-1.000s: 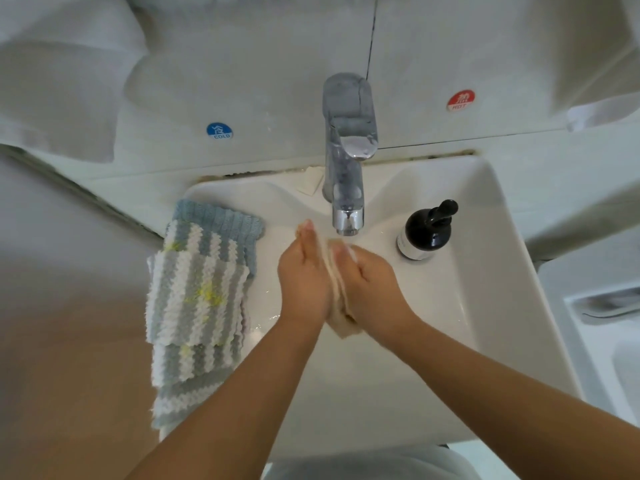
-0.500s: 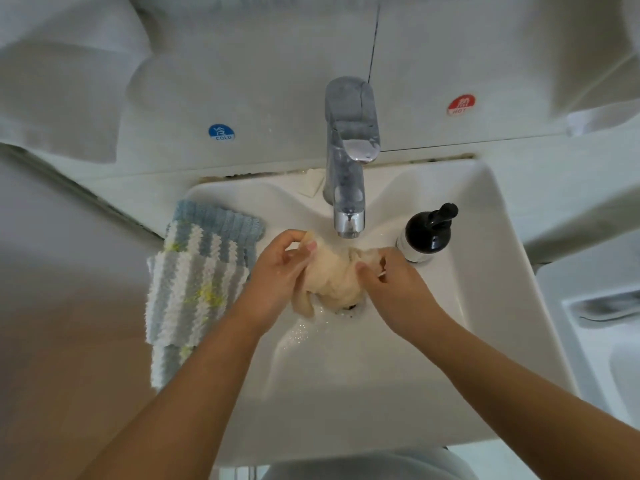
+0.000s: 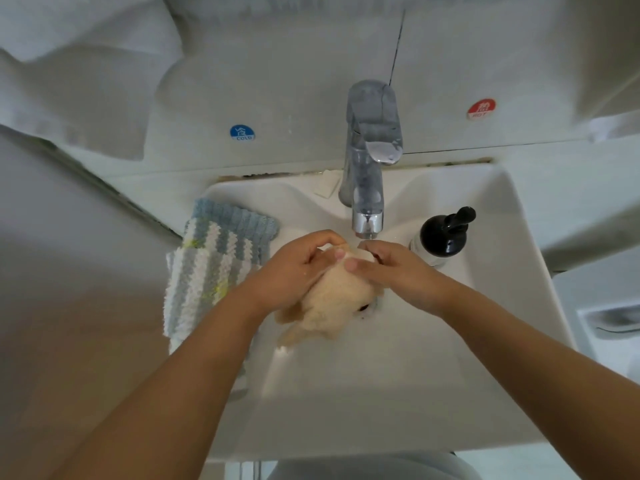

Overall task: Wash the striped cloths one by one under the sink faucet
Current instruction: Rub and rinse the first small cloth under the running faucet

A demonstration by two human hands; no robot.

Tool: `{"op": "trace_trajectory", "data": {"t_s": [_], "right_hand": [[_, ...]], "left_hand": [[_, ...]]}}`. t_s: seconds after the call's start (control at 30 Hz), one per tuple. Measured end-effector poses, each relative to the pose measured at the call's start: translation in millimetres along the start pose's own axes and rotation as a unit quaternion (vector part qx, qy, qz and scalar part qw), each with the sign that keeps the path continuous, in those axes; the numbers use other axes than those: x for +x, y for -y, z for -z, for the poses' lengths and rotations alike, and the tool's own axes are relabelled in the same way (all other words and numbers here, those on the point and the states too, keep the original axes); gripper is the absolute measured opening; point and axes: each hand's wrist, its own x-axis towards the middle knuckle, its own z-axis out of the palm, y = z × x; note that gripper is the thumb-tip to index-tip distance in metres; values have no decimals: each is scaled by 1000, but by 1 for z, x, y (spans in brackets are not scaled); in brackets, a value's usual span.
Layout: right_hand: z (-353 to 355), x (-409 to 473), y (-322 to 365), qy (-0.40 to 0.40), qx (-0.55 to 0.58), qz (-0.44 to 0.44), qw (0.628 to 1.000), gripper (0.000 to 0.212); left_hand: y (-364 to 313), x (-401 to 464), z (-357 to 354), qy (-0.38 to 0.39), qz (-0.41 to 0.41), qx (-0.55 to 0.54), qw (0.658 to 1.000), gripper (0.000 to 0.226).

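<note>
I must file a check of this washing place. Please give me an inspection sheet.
Surface: white sink, wet near the drain.
Job's things: cream cloth bunched below the faucet; striped cloths piled on the sink's left rim.
Clutter: black pump bottle at the right of the faucet.
Hands: left hand and right hand both grip the cream cloth.
Cables: nothing seen.
Surroundings: COLD sticker, HOT sticker on the wall.
</note>
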Motion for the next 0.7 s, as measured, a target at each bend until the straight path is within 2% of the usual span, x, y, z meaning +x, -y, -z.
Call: {"op": "trace_trajectory", "data": {"t_s": [0.07, 0.2, 0.3, 0.4, 0.5, 0.6, 0.7], "right_hand": [[1, -3, -1, -17, -9, -5, 1000, 27], [2, -6, -3, -71, 67, -24, 995, 36], [5, -8, -3, -100, 120, -47, 987, 35], [11, -11, -4, -71, 205, -88, 972, 36], [9, -15, -7, -81, 251, -90, 960, 33], [-7, -10, -8, -186, 193, -57, 962, 24], [-29, -1, -1, -256, 129, -54, 957, 31]], "left_hand": [[4, -1, -1, -8, 16, 36, 999, 22], [10, -3, 8, -20, 90, 58, 994, 51], [12, -10, 11, -22, 112, -50, 992, 58], [15, -13, 5, -74, 95, -207, 971, 67], [14, -10, -6, -137, 101, -249, 954, 84], [6, -4, -20, -202, 127, -205, 949, 77], [0, 2, -42, -236, 165, -164, 943, 60]]}}
